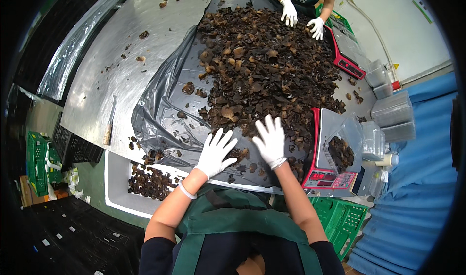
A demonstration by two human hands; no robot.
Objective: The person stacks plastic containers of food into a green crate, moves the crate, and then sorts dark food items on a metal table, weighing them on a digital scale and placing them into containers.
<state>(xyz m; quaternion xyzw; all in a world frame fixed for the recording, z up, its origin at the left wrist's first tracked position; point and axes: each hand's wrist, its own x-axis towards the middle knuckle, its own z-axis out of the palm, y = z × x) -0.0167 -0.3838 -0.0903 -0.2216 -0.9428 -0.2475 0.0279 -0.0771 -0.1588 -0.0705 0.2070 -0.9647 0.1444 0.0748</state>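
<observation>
A large heap of dark brown wood ear mushrooms [262, 66] lies on black plastic sheeting [165, 100] over a metal table. My left hand [216, 153], in a white glove, rests at the heap's near edge with fingers spread. Just right of it, my right hand [270, 141], gloved too, has its fingers stretched out against the mushrooms. Neither hand holds anything. Between them lie a few loose mushroom pieces [239, 154]. Beside my right forearm stands a red-rimmed scale [318, 153], bearing a clear plastic container [348, 134] partly filled with mushrooms.
Across the table a co-worker's gloved hands [290, 13] touch the heap near a second red scale [349, 66]. Stacked clear containers [393, 111] line the right edge. A knife-like tool [110, 122] lies at left; a white bin [114, 178] with mushrooms stands below the table edge.
</observation>
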